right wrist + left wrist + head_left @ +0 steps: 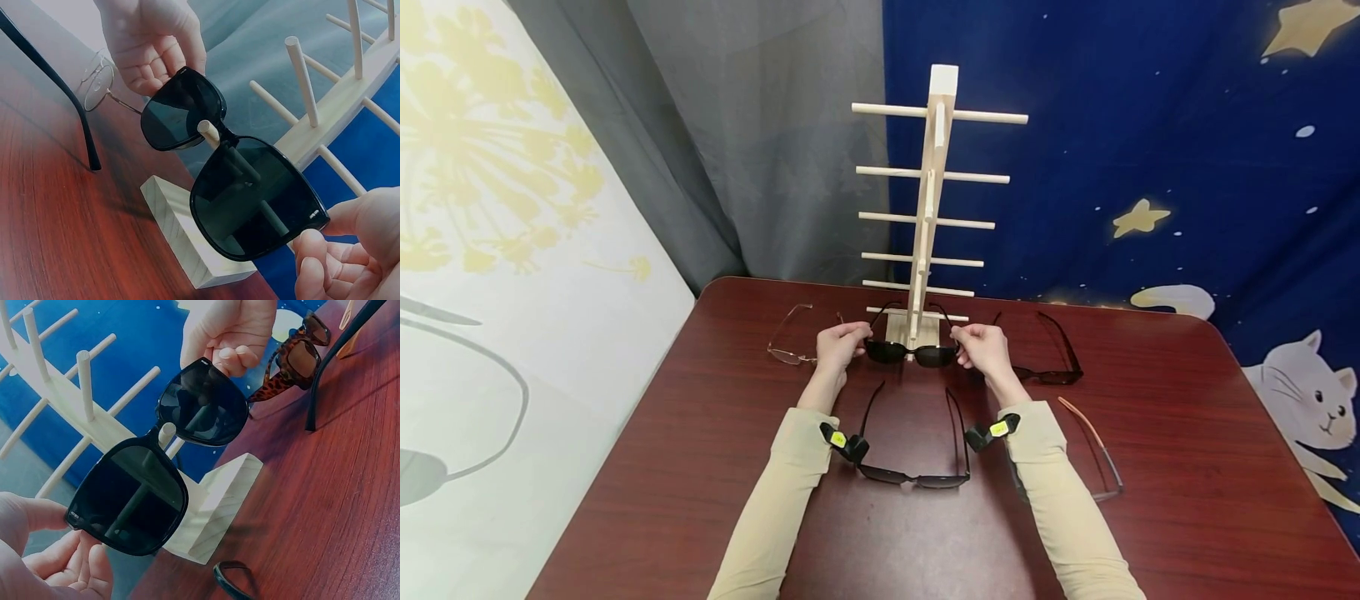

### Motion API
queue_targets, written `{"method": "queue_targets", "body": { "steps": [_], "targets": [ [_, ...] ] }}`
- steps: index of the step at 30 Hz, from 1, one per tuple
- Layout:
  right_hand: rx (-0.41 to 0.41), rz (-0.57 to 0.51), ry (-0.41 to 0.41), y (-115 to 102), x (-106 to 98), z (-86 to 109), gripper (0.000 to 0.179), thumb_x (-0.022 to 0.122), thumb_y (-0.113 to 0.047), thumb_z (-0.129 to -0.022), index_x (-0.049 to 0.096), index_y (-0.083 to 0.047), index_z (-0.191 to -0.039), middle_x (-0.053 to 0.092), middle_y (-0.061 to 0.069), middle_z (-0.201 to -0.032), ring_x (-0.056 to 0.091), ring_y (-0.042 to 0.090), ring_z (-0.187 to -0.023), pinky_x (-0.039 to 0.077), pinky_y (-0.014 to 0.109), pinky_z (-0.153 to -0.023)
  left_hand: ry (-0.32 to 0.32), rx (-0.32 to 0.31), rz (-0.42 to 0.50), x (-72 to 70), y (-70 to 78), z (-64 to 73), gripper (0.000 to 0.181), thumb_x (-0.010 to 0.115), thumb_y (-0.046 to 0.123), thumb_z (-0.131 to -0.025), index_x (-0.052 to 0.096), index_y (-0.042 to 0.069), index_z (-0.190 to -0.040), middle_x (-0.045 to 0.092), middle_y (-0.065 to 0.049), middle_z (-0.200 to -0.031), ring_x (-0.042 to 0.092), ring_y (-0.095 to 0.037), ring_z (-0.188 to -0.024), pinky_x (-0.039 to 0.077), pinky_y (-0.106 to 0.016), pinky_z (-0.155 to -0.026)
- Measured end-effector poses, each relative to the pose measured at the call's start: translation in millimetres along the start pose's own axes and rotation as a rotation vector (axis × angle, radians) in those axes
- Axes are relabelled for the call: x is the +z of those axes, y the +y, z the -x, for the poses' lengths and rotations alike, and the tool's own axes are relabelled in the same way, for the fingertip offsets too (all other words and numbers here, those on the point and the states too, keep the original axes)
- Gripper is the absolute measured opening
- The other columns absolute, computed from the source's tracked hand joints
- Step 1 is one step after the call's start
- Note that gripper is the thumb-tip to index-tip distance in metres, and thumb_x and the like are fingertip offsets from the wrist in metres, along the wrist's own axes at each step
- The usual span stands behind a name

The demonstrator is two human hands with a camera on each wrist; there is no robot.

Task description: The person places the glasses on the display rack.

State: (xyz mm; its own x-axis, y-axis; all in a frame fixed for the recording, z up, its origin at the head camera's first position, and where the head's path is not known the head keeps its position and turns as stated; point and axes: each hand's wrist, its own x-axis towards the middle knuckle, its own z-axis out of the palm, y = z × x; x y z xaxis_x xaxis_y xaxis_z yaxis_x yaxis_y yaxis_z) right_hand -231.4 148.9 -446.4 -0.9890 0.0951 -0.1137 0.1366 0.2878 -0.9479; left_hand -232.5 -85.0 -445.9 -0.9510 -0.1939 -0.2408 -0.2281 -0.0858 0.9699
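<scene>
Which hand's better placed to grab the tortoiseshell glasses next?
Probably the right hand, once free: the tortoiseshell glasses lie beside it, farther from the left hand. Both hold black sunglasses.

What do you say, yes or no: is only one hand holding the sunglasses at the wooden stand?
No, the left hand and the right hand each pinch one outer end of the sunglasses.

The black sunglasses (887,352) have large, glossy dark lenses and unfolded temples reaching back on either side of the post of a pale wooden stand (922,242). The left grip (842,343) and right grip (985,346) pinch their outer front corners. A low peg's (167,433) blunt tip shows beneath the bridge, between the lenses; whether they touch is unclear.
</scene>
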Motion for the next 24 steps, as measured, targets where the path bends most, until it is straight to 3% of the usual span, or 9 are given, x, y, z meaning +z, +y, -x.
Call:
{"method": "queue_targets", "body": {
  "steps": [7,14,18,24],
  "targets": [
    [-0.005,-0.001,0.032,1.9,0.2,3.0,0.031,0.058,-0.018,-0.093,0.066,0.011,-0.098,0.055,-0.002,-0.05,0.05,0.003,-0.037,0.045,0.016,-0.038,0.023,0.007,-0.02,-2.2,0.3,1.2,0.023,0.062,0.005,-0.087,0.067,-0.008,-0.107,0.068,-0.004,-0.087,0.056,-0.004,-0.061,0.051,-0.017,-0.059],
    [-0.071,0.024,0.091,-2.3,-7.4,18.5,0.024,0.059,-0.016,-0.092,0.065,0.007,-0.093,0.059,0.001,-0.056,0.053,0.004,-0.041,0.047,0.017,-0.041,0.036,0.075,-0.038,-12.1,2.0,4.1,0.019,0.063,0.004,-0.086,0.069,-0.006,-0.102,0.068,-0.007,-0.086,0.064,-0.012,-0.071,0.052,-0.044,-0.084],
    [-0.145,0.038,0.097,-8.2,-10.8,31.5,0.022,0.06,-0.014,-0.092,0.065,0.007,-0.094,0.061,0.005,-0.059,0.053,0.004,-0.041,0.047,0.017,-0.042,0.012,0.104,-0.049,-26.0,3.7,6.5,0.021,0.062,0.004,-0.087,0.067,-0.007,-0.104,0.069,-0.006,-0.085,0.065,-0.014,-0.074,0.053,-0.041,-0.082],
    [-0.211,0.031,0.086,-15.0,-8.4,49.0,0.019,0.061,-0.012,-0.091,0.066,0.007,-0.093,0.063,0.012,-0.062,0.054,0.003,-0.042,0.048,0.017,-0.043,0.027,0.134,-0.045,-51.6,4.8,10.4,0.023,0.062,0.003,-0.088,0.065,-0.01,-0.107,0.07,-0.01,-0.087,0.064,-0.01,-0.07,0.055,-0.033,-0.076]
  ]
}}
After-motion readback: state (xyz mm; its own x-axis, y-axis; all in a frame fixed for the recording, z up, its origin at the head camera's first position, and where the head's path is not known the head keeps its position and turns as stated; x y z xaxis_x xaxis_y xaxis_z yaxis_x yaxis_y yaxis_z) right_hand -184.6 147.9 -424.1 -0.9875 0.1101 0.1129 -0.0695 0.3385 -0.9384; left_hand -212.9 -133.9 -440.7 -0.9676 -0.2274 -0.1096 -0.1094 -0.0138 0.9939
